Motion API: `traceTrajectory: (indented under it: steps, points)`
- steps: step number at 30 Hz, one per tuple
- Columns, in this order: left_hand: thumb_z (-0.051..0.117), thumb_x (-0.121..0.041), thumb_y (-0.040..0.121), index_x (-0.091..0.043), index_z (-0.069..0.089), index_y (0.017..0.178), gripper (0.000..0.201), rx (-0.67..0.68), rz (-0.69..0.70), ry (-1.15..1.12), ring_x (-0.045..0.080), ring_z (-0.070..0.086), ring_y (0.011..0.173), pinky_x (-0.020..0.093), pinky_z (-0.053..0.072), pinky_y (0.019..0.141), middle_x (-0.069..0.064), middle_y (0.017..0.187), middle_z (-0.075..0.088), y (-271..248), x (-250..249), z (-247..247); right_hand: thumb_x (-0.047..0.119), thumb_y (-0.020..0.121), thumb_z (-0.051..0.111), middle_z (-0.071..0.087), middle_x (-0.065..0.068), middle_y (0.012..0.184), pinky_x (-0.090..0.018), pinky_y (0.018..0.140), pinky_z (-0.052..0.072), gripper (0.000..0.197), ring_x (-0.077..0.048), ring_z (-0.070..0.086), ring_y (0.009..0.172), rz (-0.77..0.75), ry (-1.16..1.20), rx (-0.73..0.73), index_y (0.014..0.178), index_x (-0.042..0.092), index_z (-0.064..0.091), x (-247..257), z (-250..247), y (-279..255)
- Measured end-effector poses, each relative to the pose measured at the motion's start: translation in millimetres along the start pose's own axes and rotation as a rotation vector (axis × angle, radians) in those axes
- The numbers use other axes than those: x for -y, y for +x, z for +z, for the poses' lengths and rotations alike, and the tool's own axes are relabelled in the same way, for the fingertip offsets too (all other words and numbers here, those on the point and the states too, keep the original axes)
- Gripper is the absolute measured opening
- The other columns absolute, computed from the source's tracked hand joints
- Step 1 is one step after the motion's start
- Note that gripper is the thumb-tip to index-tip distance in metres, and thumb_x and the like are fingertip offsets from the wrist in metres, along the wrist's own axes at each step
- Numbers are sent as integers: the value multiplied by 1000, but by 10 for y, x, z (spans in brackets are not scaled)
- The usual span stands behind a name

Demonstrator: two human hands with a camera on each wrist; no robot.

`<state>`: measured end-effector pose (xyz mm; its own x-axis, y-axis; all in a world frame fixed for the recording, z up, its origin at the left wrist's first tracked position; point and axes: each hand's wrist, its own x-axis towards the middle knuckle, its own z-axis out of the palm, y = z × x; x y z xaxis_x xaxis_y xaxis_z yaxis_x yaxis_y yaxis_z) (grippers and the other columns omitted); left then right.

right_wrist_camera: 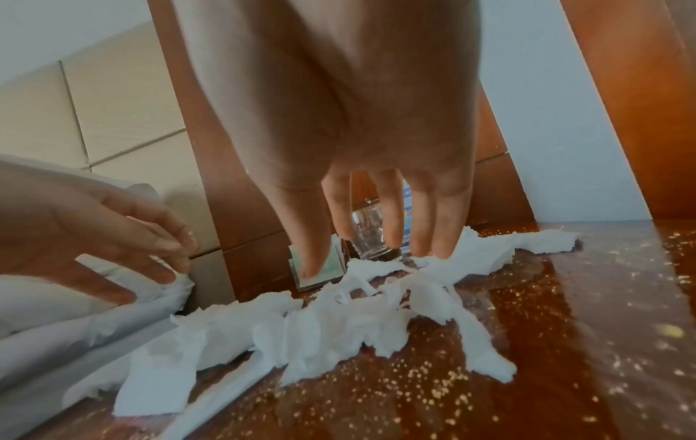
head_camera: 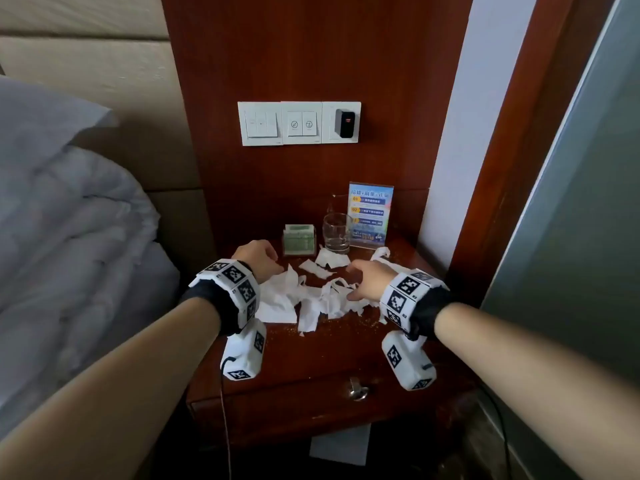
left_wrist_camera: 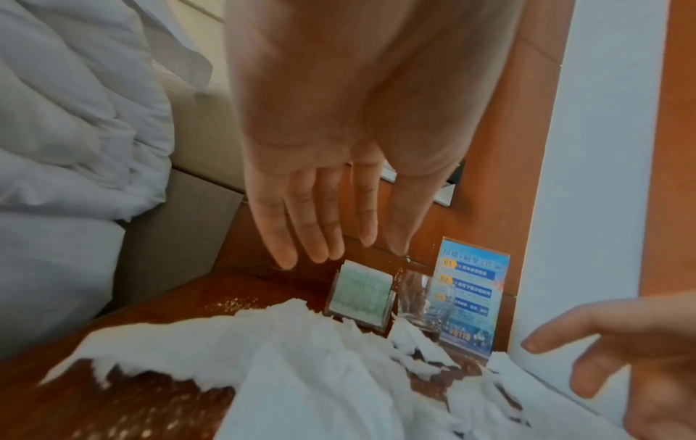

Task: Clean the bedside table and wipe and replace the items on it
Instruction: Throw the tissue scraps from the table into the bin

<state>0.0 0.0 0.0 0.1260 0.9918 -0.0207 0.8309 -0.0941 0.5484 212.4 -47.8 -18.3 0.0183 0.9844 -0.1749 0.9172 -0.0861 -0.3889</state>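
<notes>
Torn white tissue pieces (head_camera: 311, 296) lie spread over the middle of the dark wooden bedside table (head_camera: 329, 358), among scattered pale crumbs (right_wrist_camera: 433, 381). My left hand (head_camera: 258, 258) hovers over the left part of the tissue (left_wrist_camera: 301, 357), fingers (left_wrist_camera: 320, 232) straight, their tips touching a tissue edge in the right wrist view. My right hand (head_camera: 367, 280) is spread over the right part, fingertips (right_wrist_camera: 440, 250) resting on tissue (right_wrist_camera: 320, 327). Neither hand grips anything. Behind stand a green card holder (head_camera: 299, 239), an empty glass (head_camera: 336, 233) and a blue sign in a clear stand (head_camera: 370, 214).
The bed with a grey duvet (head_camera: 69, 237) lies close on the left. A switch panel (head_camera: 299, 123) sits on the wooden wall panel above. The table has a drawer with a metal knob (head_camera: 358, 389). White paper (head_camera: 341, 445) lies on the floor below. A wall and door frame close the right side.
</notes>
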Motion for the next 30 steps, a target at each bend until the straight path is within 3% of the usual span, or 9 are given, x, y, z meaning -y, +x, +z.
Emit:
traceTrajectory:
  steps: [4, 6, 9, 15, 19, 22, 26, 30]
  points:
    - [68, -22, 83, -15, 58, 115, 34, 89, -27, 60, 22, 56, 95, 29, 46, 72, 7, 122, 56, 21, 55, 71, 30, 79, 72, 47, -11, 138, -34, 96, 47, 69, -26, 53, 117, -6, -39, 19, 140, 20, 40, 38, 58, 38]
    - [69, -21, 83, -14, 56, 120, 40, 125, -18, 101, 25, 56, 109, 29, 45, 77, 7, 130, 53, 38, 66, 124, 36, 79, 71, 45, -13, 137, -35, 97, 46, 72, -28, 53, 117, -18, -92, 30, 141, 22, 38, 70, 101, 49]
    - [69, -19, 83, -14, 52, 130, 51, 156, 12, 143, 24, 46, 126, 30, 41, 96, 7, 139, 47, 67, 66, 170, 38, 80, 70, 43, -11, 141, -36, 100, 44, 73, -28, 48, 123, -59, -192, 45, 143, 22, 36, 113, 126, 63]
    - [73, -17, 80, -16, 52, 131, 55, 154, 44, 159, 24, 46, 127, 34, 43, 101, 7, 138, 48, 88, 142, 245, 29, 81, 71, 44, -8, 143, -33, 98, 41, 71, -26, 44, 128, -88, -257, 83, 142, 19, 37, 163, 174, 112]
    - [74, -16, 78, -18, 53, 129, 55, 208, 35, 221, 25, 47, 125, 33, 43, 99, 7, 139, 46, 55, 218, 305, 20, 80, 71, 54, -8, 128, -30, 81, 46, 56, -27, 55, 113, -86, -316, 90, 131, 19, 46, 185, 253, 137]
    - [74, -11, 77, -16, 57, 125, 51, 210, 39, 273, 23, 50, 122, 31, 46, 97, 7, 136, 49, 54, 259, 344, 6, 85, 60, 58, -9, 122, -26, 67, 43, 37, -27, 59, 100, -112, -330, 68, 120, 16, 54, 177, 280, 146]
    - [70, -9, 80, -16, 65, 116, 37, 176, 38, 264, 21, 57, 111, 25, 49, 85, 6, 126, 58, 54, 197, 284, -4, 88, 50, 54, -13, 130, -29, 87, 46, 36, -30, 57, 112, -62, -292, 58, 120, 10, 58, 178, 186, 137]
    - [65, -7, 83, -14, 67, 112, 30, 77, 77, 161, 21, 59, 105, 24, 49, 80, 7, 118, 62, 71, 43, 190, -2, 87, 50, 60, -13, 105, -28, 71, 39, 20, -27, 56, 91, -30, -125, -126, 93, 14, 61, 94, 76, 162]
